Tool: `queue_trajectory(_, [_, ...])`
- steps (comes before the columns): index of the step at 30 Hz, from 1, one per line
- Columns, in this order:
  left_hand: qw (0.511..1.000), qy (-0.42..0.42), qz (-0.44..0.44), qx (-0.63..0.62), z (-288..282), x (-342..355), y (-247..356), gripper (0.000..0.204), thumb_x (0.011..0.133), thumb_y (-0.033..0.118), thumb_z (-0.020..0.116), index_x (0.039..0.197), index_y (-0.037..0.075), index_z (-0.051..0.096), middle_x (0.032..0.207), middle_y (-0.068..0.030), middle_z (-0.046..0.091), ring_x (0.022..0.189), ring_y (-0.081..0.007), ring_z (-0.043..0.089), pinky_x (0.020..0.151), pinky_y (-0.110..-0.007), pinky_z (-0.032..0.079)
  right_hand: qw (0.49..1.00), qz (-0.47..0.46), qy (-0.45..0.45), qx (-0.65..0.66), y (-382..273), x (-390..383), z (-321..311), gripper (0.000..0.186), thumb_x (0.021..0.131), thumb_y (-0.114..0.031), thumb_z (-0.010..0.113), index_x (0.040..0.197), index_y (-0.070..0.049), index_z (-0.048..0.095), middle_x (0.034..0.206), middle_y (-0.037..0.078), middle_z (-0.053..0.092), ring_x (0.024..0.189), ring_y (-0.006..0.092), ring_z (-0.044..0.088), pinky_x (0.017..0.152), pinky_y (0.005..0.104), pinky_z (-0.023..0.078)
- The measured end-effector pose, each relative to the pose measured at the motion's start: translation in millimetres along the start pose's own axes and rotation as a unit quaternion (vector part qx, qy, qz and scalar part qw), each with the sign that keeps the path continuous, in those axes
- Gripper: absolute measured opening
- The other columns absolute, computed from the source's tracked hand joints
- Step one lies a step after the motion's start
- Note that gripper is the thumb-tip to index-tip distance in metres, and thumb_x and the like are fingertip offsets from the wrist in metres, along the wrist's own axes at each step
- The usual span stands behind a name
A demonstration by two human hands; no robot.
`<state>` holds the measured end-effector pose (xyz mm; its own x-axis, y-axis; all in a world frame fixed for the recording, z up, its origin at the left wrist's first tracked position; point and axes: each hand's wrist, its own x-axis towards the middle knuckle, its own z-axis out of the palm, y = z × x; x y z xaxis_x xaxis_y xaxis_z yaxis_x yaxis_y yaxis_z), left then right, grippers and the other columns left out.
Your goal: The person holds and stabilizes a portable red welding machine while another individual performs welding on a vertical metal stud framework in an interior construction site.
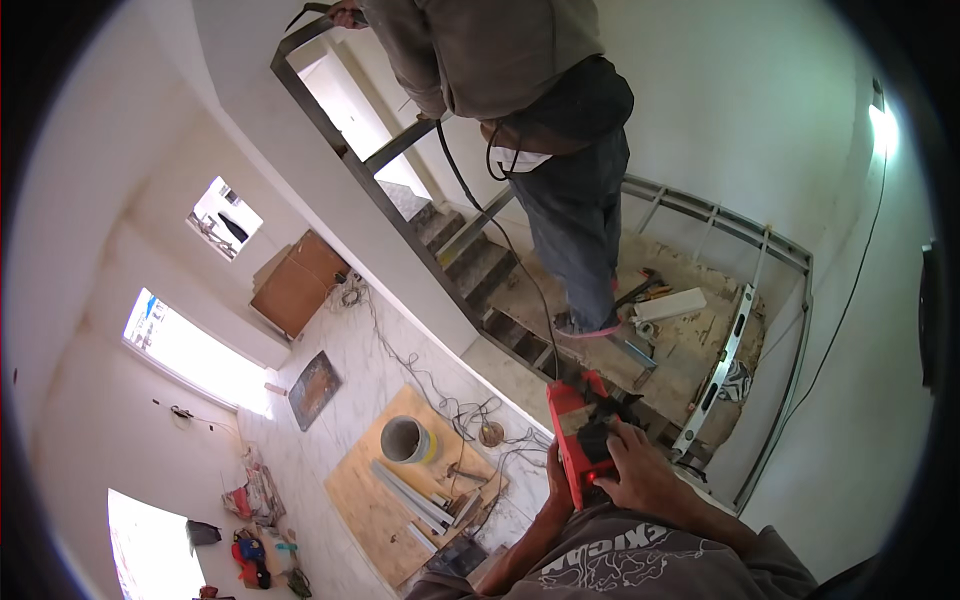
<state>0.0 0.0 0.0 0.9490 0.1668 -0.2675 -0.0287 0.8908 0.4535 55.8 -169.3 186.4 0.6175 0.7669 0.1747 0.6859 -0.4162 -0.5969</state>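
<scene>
While the left hand (556, 482) grips the red box (569, 432) by its side, the right hand (640, 472) has hold of the black part (595, 437) on top, right by the shirt (595, 530). Past that, a co-worker (570, 190) stands on the landing (690, 262), level (719, 372) along its right edge. Bucket (428, 450)'s near the far corner of the board (358, 492).

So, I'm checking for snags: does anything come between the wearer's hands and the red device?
Nothing visible does. The left hand is against the left side of the red device, and the right hand lies directly on its black part.
</scene>
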Motion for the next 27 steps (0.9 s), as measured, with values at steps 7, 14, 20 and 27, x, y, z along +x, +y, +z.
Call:
queue_trajectory(7, [1.000,0.017,-0.001,0.014,23.3,-2.8,2.0,0.051,0.104,0.037,0.030,0.134,-0.001,0.048,0.126,-0.0185,0.060,0.114,-0.0299,0.062,0.098,-0.044,0.054,1.000,0.003,0.010,-0.003,-1.7,-0.6,-6.9,0.067,0.073,-0.023,0.081,0.121,0.009,0.046,0.131,0.028,0.043,0.123,0.0455,0.045,0.099,0.0482,0.046])
queue_trajectory(14, [0.997,0.048,-0.041,-0.048,40.2,-8.4,13.3,0.066,0.097,0.053,0.041,0.137,0.001,0.048,0.129,-0.0193,0.060,0.113,-0.0327,0.063,0.101,-0.047,0.050,1.000,0.014,-0.008,-0.014,-3.7,2.0,-5.1,0.073,0.075,-0.022,0.081,0.128,0.009,0.042,0.136,0.029,0.042,0.125,0.0471,0.044,0.102,0.0486,0.044])
queue_trajectory(20, [0.978,0.065,-0.093,-0.175,10.6,1.7,0.9,0.060,0.096,0.051,0.049,0.130,0.002,0.053,0.116,-0.0172,0.067,0.100,-0.0304,0.069,0.092,-0.047,0.056,0.999,0.024,-0.024,-0.005,-5.1,1.5,0.9,0.072,0.075,-0.017,0.080,0.129,0.008,0.040,0.138,0.031,0.039,0.125,0.0479,0.044,0.102,0.0512,0.042])
queue_trajectory(27, [0.980,0.071,-0.059,-0.174,15.6,0.7,-2.3,0.055,0.096,0.049,0.051,0.126,0.002,0.057,0.109,-0.0155,0.070,0.092,-0.0280,0.071,0.087,-0.044,0.059,0.999,0.019,-0.046,-0.008,-2.9,0.1,-1.6,0.072,0.077,-0.019,0.080,0.131,0.008,0.040,0.137,0.031,0.041,0.125,0.0489,0.045,0.101,0.0510,0.044])
